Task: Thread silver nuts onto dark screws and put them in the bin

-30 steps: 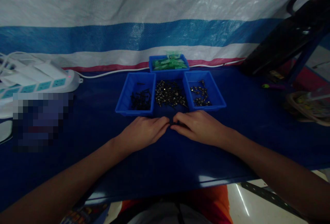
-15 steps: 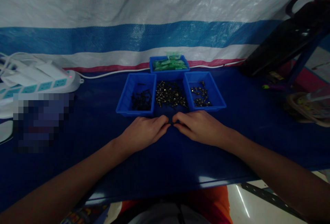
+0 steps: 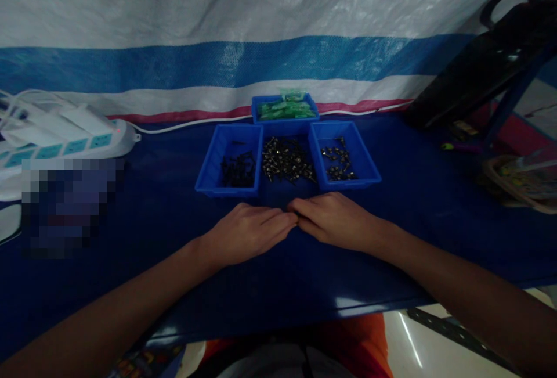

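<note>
My left hand [image 3: 255, 230] and my right hand [image 3: 333, 218] meet fingertip to fingertip above the table, just in front of the bins. Both are closed in a pinch; whatever lies between the fingers is hidden. Beyond them, a left blue bin [image 3: 206, 175] holds dark screw-like pieces [image 3: 238, 170]. In the middle lies a heap of small metal parts [image 3: 289, 160], dark with shiny ends. A right blue bin [image 3: 369, 169] holds fewer shiny metal parts [image 3: 339, 160] of similar look.
Behind stands a small blue bin [image 3: 256, 112] of green packets [image 3: 287, 108]. At left lies a white power strip [image 3: 124, 137] with cables. A black bottle [image 3: 474, 70] leans at right, near a woven basket [image 3: 500, 183]. A striped sheet [image 3: 217, 18] hangs behind the table [image 3: 278, 285].
My hands were slightly apart, each pinching; now their fingertips touch. The left hand has shifted right and both have come a little nearer to me. The bins have not moved.
</note>
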Tool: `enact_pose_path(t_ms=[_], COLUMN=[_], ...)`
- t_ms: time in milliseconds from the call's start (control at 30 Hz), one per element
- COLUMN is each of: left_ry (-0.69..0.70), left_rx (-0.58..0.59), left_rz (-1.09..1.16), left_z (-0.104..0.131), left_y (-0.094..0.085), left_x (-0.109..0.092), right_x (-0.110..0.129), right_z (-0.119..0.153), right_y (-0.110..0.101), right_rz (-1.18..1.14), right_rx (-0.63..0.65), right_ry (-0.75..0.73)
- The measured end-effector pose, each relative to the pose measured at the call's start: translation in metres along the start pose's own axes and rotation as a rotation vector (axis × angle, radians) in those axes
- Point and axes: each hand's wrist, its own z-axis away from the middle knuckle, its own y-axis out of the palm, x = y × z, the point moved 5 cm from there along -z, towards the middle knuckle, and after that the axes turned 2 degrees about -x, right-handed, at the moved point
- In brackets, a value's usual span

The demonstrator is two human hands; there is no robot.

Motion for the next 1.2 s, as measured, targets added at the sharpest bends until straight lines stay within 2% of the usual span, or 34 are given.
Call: enact_pose_path(t_ms=[100,233,400,567,733,967,1200], left_ry=[-0.041,-0.184,-0.284,-0.281,-0.263,-0.254,-0.221], left_rx=[-0.011,0.024,0.043,0.102,0.176,0.217,0.197], left_rz=[-0.009,-0.027,-0.035,0.008,0.054,0.065,0.045], left_z=[0.001,0.002,0.002,0.001,0.0,0.001,0.0], left_y=[0.0,0.002,0.004,0.008,0.013,0.014,0.013], left_x=[0.004,0.014,0.019,0.018,0.016,0.016,0.015], right_x=[-0.002,-0.007,-0.009,-0.008,-0.003,-0.003,0.001], right_z=[-0.001,-0.002,-0.002,-0.002,-0.001,0.0,0.001], right_y=[-0.002,-0.007,-0.01,-0.011,-0.013,-0.012,-0.012], right_rz=[-0.004,-0.011,-0.288,-0.488,-0.48,-0.316,-0.222], right_rx=[-0.014,-0.058,-0.077,-0.087,-0.117,-0.178,-0.173], right_ry=[0.027,0.138,0.183,0.17,0.099,0.069,0.034])
